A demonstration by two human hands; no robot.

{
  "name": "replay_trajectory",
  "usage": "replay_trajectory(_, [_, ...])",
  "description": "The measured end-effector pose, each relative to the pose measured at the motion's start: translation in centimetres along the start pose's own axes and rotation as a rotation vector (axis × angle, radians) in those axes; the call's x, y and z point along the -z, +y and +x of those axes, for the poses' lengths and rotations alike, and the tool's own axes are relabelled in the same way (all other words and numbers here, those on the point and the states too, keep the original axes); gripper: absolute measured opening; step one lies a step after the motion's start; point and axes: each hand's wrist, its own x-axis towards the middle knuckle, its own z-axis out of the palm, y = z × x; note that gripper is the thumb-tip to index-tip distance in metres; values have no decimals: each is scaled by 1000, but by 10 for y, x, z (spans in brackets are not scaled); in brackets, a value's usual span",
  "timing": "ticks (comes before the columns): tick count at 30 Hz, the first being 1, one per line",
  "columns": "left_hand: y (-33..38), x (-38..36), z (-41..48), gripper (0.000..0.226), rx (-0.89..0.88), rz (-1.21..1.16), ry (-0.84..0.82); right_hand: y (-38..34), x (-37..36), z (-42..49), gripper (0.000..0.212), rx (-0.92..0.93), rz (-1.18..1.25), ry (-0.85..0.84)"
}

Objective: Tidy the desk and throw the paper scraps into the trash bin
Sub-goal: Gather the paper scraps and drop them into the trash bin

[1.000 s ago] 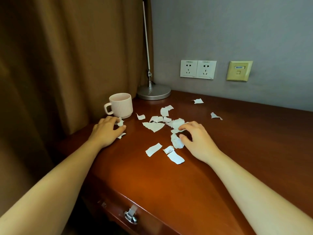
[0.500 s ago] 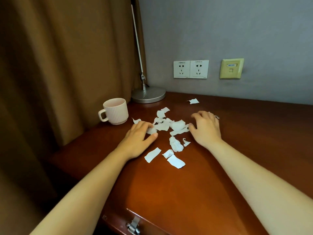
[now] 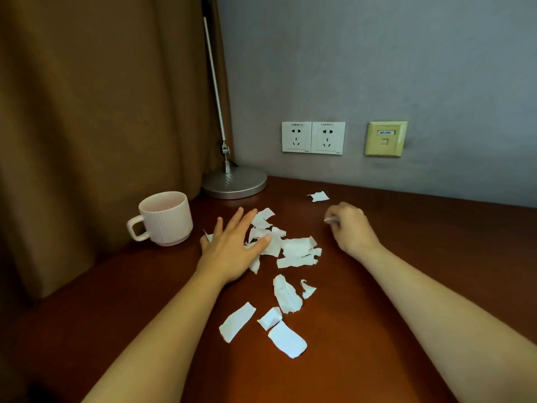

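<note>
Several torn white paper scraps (image 3: pixel 296 250) lie scattered on the reddish-brown wooden desk (image 3: pixel 421 242). My left hand (image 3: pixel 229 248) lies flat with straight fingers on the left side of the pile, pressing on a few scraps. My right hand (image 3: pixel 348 226) is to the right of the pile, fingers curled, pinching a small white scrap (image 3: pixel 331 219) at its fingertips. A lone scrap (image 3: pixel 318 196) lies further back near the wall. More scraps (image 3: pixel 286 338) lie closer to me. No trash bin is in view.
A ribbed pink mug (image 3: pixel 164 218) stands at the left, close to my left hand. Behind it is a lamp's round metal base (image 3: pixel 235 181) with a thin pole. A brown curtain (image 3: pixel 101 112) hangs at left. Wall sockets (image 3: pixel 313 137) sit above the desk.
My left hand moved from beside the mug rightward onto the scrap pile. My right hand left the pile, reached right and back, and picked up the small scrap there.
</note>
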Motion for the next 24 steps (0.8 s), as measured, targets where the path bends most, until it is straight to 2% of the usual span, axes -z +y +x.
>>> replay_trajectory(3, [5,-4,10,71,-86,-47,-4,3,-10,22,16,53,-8,65])
replay_trajectory(7, [9,-8,21,72,-179,-210,0,9,-24,57,61,-3,-124,-64])
replay_trajectory(10, [9,-11,29,73,-175,-180,21,12,-35,78,71,-34,-173,-182])
replay_trajectory(13, [9,-14,41,72,-142,-75,50,12,-41,90,67,-53,-204,-280])
replay_trajectory(16, [11,-14,47,68,-116,-14,6,10,-39,91,45,10,-199,-258])
replay_trajectory(20, [13,-11,45,53,-169,10,-65,7,-30,76,19,41,67,-209])
replay_trajectory(24, [16,-6,27,47,-191,-57,-56,-2,-15,44,27,-20,330,-198])
